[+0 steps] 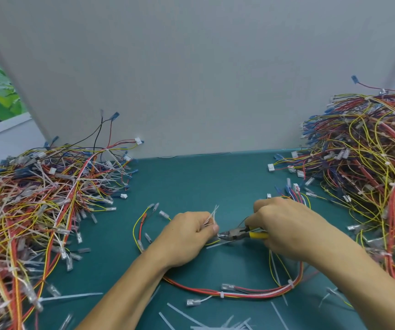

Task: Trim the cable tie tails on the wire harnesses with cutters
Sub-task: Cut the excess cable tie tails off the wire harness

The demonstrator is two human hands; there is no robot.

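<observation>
Cable tie tails, already cut, lay scattered on the green desk at its near edge. Just beyond them a wire harness of red, white and yellow wires, bound with white ties, curved across the desk and passed under both forearms.

Beyond it the left hand had its fingers curled round a bunch of white offcuts. The right hand gripped the yellow handles of the cutters. Their jaws stood nearly closed and pointed left, close to the left thumb and just above a white tail. Any marking on the cutters was too small to read.

Further back, a left harness pile bristled with long white tails. A taller right harness pile stood well apart from it. Both lay against a grey partition.
</observation>
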